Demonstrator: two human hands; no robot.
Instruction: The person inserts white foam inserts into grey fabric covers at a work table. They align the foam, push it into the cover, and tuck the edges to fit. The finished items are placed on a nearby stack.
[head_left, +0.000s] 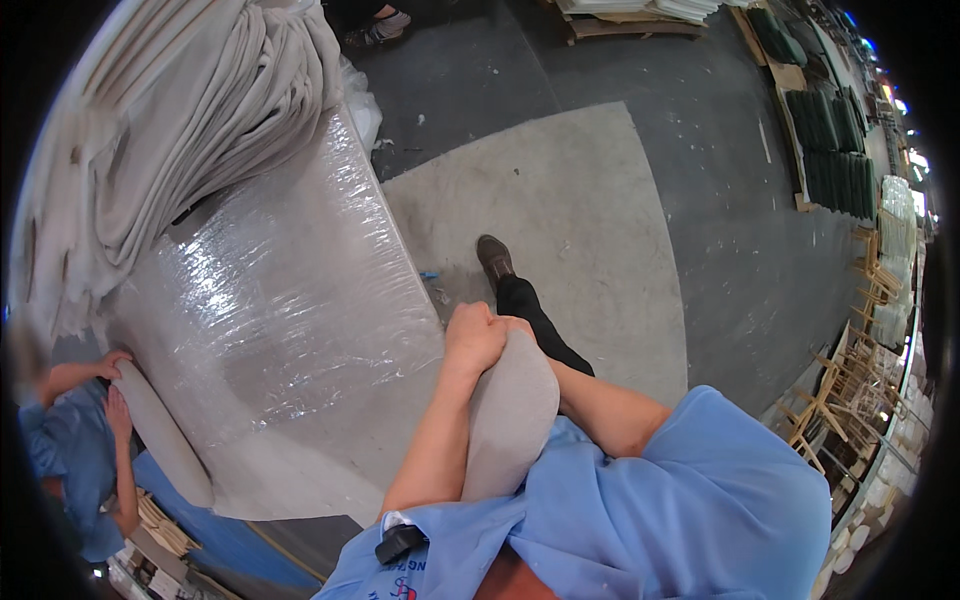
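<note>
A long grey fabric-covered cushion (510,425) stands up against the front of my body, its rounded side to the right. Both my fists meet at its far end. My left hand (474,338) is closed over the edge there, knuckles up. My right hand (516,326) is closed right beside it, partly hidden behind the cushion and the left hand. Just left of me is a table (330,370) covered with shiny clear plastic film. A big heap of folded grey fabric (230,110) lies on its far left part.
At the left, a co-worker in blue holds a similar grey cushion (165,435) at the table's edge. A sheet (560,190) covers the dark floor under my shoe (493,255). Stacked dark green pads (838,150) and wooden chair frames (825,400) line the right side.
</note>
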